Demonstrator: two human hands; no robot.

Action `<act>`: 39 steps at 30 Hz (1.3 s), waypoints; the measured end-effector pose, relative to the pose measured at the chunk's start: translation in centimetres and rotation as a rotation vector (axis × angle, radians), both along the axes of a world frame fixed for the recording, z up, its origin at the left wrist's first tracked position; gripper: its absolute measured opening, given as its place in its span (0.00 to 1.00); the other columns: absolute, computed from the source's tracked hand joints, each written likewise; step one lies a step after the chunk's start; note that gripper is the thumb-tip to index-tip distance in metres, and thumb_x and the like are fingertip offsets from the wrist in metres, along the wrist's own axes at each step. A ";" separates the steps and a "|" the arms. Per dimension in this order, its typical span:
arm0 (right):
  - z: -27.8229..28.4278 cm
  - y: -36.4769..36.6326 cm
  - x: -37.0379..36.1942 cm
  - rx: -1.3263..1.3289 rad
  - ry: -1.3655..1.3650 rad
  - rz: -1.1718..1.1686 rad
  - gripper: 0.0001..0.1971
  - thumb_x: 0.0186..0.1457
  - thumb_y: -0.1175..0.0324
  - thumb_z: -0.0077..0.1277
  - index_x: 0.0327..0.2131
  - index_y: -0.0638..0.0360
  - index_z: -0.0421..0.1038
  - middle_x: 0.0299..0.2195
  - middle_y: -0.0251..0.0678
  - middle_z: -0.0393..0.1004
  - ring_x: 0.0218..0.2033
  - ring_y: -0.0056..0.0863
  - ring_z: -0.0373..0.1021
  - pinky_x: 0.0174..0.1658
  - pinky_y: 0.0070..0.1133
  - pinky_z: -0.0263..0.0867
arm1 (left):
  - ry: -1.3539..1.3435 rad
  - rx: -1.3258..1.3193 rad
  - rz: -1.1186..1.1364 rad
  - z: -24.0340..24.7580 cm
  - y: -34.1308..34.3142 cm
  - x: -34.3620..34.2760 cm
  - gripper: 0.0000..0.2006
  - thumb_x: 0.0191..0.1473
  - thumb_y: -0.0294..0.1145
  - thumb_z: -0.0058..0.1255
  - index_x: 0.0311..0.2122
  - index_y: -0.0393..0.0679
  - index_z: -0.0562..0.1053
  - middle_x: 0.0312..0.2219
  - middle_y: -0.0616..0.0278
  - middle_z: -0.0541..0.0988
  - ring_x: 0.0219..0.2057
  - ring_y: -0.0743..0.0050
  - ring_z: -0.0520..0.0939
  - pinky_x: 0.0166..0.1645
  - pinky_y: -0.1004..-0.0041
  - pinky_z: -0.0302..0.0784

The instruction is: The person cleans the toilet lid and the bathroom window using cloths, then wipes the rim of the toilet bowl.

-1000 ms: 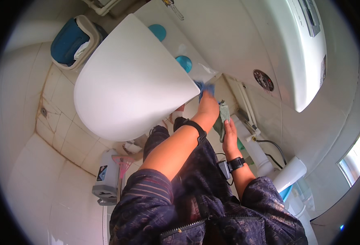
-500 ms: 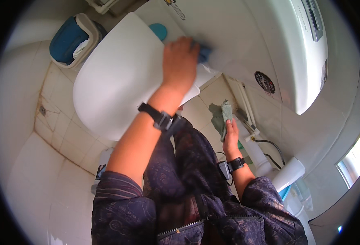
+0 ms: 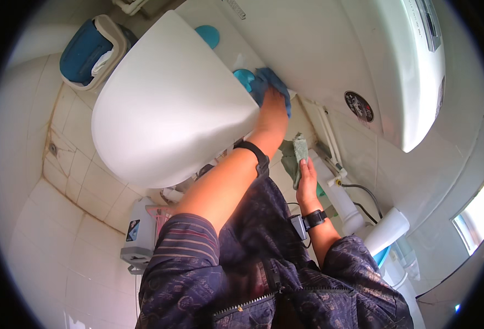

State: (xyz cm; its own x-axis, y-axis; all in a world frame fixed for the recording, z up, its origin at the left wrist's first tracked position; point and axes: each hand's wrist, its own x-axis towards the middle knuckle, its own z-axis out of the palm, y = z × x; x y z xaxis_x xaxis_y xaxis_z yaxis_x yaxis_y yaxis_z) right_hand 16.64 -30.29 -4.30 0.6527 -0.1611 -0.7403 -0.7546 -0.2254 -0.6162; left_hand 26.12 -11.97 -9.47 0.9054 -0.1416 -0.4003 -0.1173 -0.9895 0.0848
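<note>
Behind the white toilet lid [image 3: 170, 104], my left hand [image 3: 273, 107] presses a blue cloth [image 3: 279, 82] down at the rear corner by the hinge. The cloth covers most of its fingers. Two turquoise round hinge covers show there: one cover [image 3: 208, 36] farther left, and another cover [image 3: 244, 78] partly behind the cloth. To the right and lower, my right hand [image 3: 307, 178] grips a folded grey-green cloth [image 3: 300, 151], part of which hangs loose over the tiled floor.
A glossy white tank-like body [image 3: 329, 60] with a dark round sticker fills the upper right. Beyond the lid stands a blue-and-beige bin [image 3: 91, 52]. Pipes [image 3: 329, 137] and a black hose run along the right wall. A grey-and-white device [image 3: 139, 230] sits low at left.
My left hand has moved right and nearer with the blue cloth, exposing the second turquoise cover. The right hand stays nearly where it was with the grey-green cloth.
</note>
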 end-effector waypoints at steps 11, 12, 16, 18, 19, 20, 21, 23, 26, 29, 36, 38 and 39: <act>0.2 0.8 0.3 0.022 0.007 0.091 0.20 0.60 0.60 0.40 0.50 0.63 0.62 0.43 0.31 0.68 0.43 0.19 0.62 0.48 0.17 0.56 | 0.042 -0.839 0.202 0.3 -0.2 -7.6 0.06 0.44 0.29 0.45 0.29 0.40 0.72 0.26 0.52 0.78 0.28 0.58 0.79 0.36 0.61 0.69; 0.3 0.9 0.4 -0.015 -0.014 0.098 0.20 0.60 0.60 0.40 0.50 0.63 0.62 0.43 0.32 0.68 0.44 0.20 0.62 0.48 0.17 0.56 | 0.064 -0.921 0.294 0.9 0.5 -9.1 0.06 0.45 0.28 0.45 0.30 0.40 0.71 0.25 0.52 0.77 0.28 0.55 0.78 0.37 0.60 0.69; 0.7 1.3 1.2 -0.017 -0.009 0.166 0.21 0.60 0.60 0.40 0.51 0.64 0.62 0.43 0.33 0.68 0.44 0.20 0.62 0.48 0.17 0.57 | 0.299 -0.945 0.723 4.5 5.3 -15.3 0.11 0.49 0.31 0.46 0.37 0.38 0.69 0.27 0.48 0.76 0.31 0.47 0.77 0.37 0.57 0.70; 0.8 2.6 1.2 0.019 -0.003 0.216 0.21 0.59 0.60 0.40 0.51 0.64 0.62 0.43 0.33 0.68 0.44 0.20 0.62 0.48 0.17 0.56 | 0.248 -0.947 0.923 3.7 7.3 -20.6 0.14 0.52 0.35 0.46 0.42 0.38 0.69 0.29 0.44 0.76 0.34 0.47 0.77 0.39 0.60 0.71; 1.3 3.1 1.3 0.029 -0.002 0.246 0.21 0.59 0.60 0.40 0.51 0.65 0.62 0.43 0.33 0.68 0.43 0.20 0.62 0.48 0.17 0.56 | 0.189 -0.985 1.041 3.4 7.9 -22.9 0.16 0.53 0.37 0.46 0.44 0.38 0.69 0.31 0.42 0.76 0.36 0.47 0.77 0.40 0.63 0.72; 1.6 3.6 1.5 0.037 -0.012 0.260 0.21 0.59 0.60 0.40 0.51 0.65 0.62 0.43 0.33 0.68 0.43 0.20 0.62 0.48 0.17 0.56 | 0.228 -0.979 1.156 4.1 8.9 -24.0 0.18 0.53 0.38 0.46 0.45 0.38 0.69 0.33 0.42 0.76 0.38 0.49 0.77 0.42 0.65 0.71; 2.1 4.2 1.7 0.065 -0.018 0.270 0.21 0.59 0.60 0.40 0.50 0.65 0.62 0.43 0.33 0.68 0.44 0.20 0.62 0.48 0.17 0.56 | 0.262 -0.976 1.267 4.8 10.1 -25.1 0.19 0.53 0.40 0.46 0.46 0.37 0.69 0.36 0.42 0.76 0.40 0.51 0.77 0.45 0.67 0.70; 3.2 5.2 2.1 0.098 -0.043 0.296 0.21 0.59 0.60 0.40 0.50 0.65 0.62 0.43 0.33 0.68 0.44 0.20 0.62 0.48 0.17 0.56 | 0.211 -0.943 1.385 4.1 11.8 -28.5 0.21 0.53 0.40 0.49 0.46 0.35 0.69 0.37 0.47 0.77 0.40 0.59 0.78 0.46 0.69 0.69; 4.9 7.2 2.7 0.134 -0.038 0.347 0.21 0.60 0.60 0.40 0.49 0.67 0.62 0.45 0.34 0.68 0.45 0.20 0.62 0.50 0.18 0.56 | 0.199 -1.029 1.589 4.2 14.2 -32.7 0.22 0.52 0.40 0.50 0.47 0.33 0.68 0.38 0.54 0.77 0.40 0.67 0.76 0.47 0.70 0.69; 6.2 8.3 3.0 0.089 -0.075 0.377 0.22 0.60 0.58 0.40 0.49 0.68 0.62 0.46 0.35 0.67 0.47 0.20 0.61 0.51 0.18 0.55 | -0.019 -1.177 1.943 4.6 16.0 -35.2 0.22 0.52 0.43 0.49 0.45 0.34 0.69 0.38 0.54 0.77 0.41 0.66 0.76 0.46 0.71 0.68; 6.7 10.6 3.5 -0.015 -0.109 0.339 0.22 0.58 0.57 0.42 0.48 0.66 0.63 0.44 0.34 0.68 0.47 0.23 0.62 0.51 0.20 0.56 | -0.365 -1.556 2.275 3.9 25.2 -39.9 0.19 0.55 0.36 0.47 0.48 0.35 0.67 0.42 0.58 0.74 0.43 0.68 0.75 0.50 0.70 0.68; 8.9 14.1 3.6 -0.077 -0.140 0.337 0.20 0.58 0.58 0.43 0.48 0.62 0.64 0.44 0.33 0.69 0.45 0.23 0.63 0.49 0.21 0.58 | -0.385 -1.623 2.252 2.4 28.8 -41.7 0.18 0.55 0.35 0.46 0.48 0.36 0.66 0.43 0.58 0.74 0.43 0.65 0.75 0.50 0.68 0.69; 9.6 15.9 3.8 -0.162 -0.199 0.361 0.21 0.58 0.59 0.43 0.50 0.62 0.62 0.46 0.35 0.67 0.48 0.24 0.62 0.52 0.21 0.56 | -0.410 -1.670 2.243 1.3 30.4 -42.4 0.17 0.56 0.34 0.45 0.49 0.36 0.65 0.44 0.57 0.73 0.43 0.63 0.76 0.50 0.65 0.70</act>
